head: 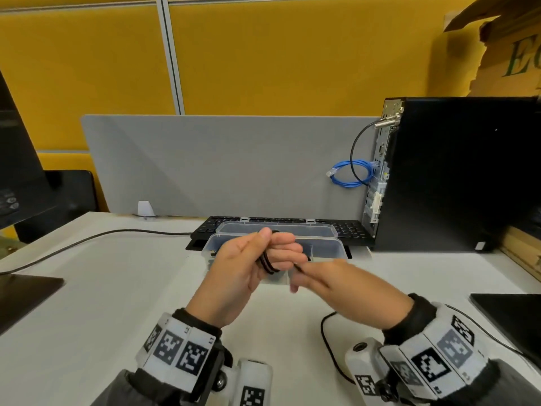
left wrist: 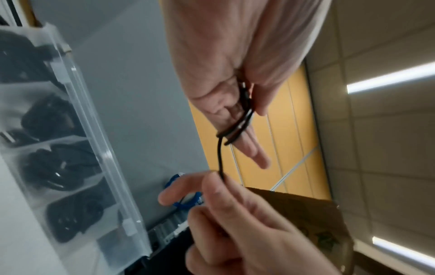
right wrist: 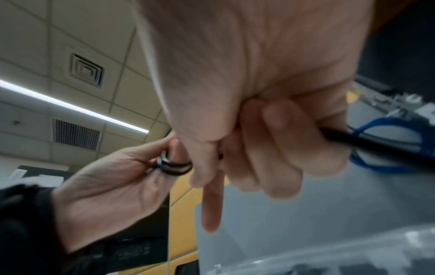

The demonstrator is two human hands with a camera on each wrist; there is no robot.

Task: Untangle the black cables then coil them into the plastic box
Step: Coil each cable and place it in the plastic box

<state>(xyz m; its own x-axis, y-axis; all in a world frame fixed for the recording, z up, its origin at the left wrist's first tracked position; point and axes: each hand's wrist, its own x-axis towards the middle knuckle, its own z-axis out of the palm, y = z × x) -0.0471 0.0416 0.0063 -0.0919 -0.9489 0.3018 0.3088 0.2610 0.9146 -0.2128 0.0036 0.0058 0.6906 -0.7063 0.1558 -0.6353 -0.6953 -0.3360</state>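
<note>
Mid-frame, the left hand (head: 248, 265) grips the cable (head: 268, 263) coil; the right hand (head: 336, 279) pinches its tail, best wound snugly before boxing.

Cardboard box (head: 515, 51) — green "EC"; wristband (head: 181, 344) — "L1"

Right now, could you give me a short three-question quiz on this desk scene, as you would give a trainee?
1. True or false: the thin black cable is wound round fingers of the left hand.
2. What does the right hand pinch?
A. the blue network cable
B. the black cable's free end
3. The clear plastic compartment box lies open or closed?

Key: 1 true; 2 B; 3 open.
</note>
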